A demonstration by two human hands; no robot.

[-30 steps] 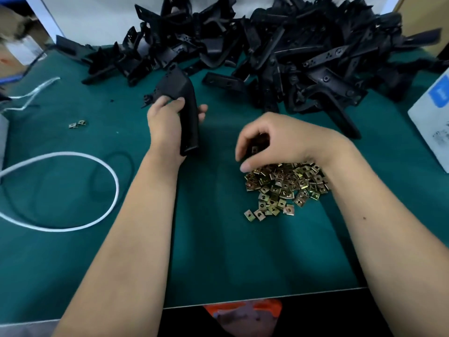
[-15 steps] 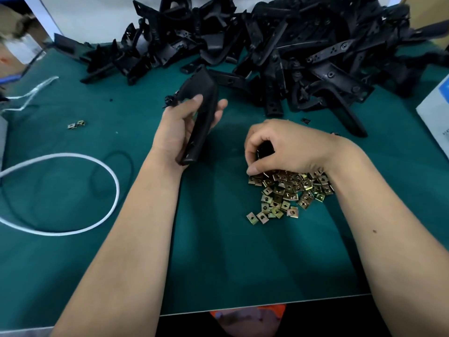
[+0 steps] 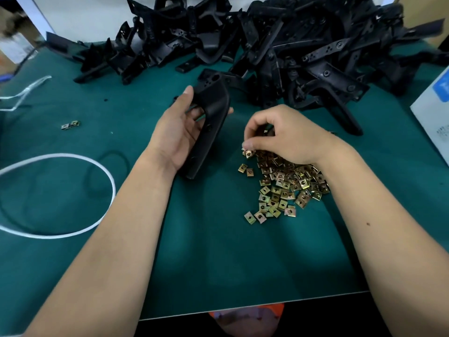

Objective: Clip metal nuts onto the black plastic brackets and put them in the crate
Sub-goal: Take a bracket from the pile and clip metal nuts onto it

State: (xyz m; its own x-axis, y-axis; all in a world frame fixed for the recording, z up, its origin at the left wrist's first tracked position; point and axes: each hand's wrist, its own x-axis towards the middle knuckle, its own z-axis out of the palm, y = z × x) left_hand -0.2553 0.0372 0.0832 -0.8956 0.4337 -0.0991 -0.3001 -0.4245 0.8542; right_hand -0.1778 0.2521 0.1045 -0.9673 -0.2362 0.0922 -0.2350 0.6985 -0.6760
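Note:
My left hand (image 3: 179, 132) grips a long black plastic bracket (image 3: 211, 113), held above the green mat with its flat holed end pointing away from me. My right hand (image 3: 284, 135) is curled over the top of a heap of brass-coloured metal nuts (image 3: 284, 186), and its fingertips pinch a nut at the heap's near-left edge. A large pile of black brackets (image 3: 291, 45) fills the back of the table. No crate is in view.
A white cable loop (image 3: 60, 195) lies on the green mat (image 3: 218, 251) at the left. Two stray nuts (image 3: 71, 124) sit further back on the left. A white and blue box (image 3: 435, 113) stands at the right edge.
My left hand has turned the bracket and carried it rightward, closer to my right hand. My right hand stays over the nut heap, its fingers working at the nuts.

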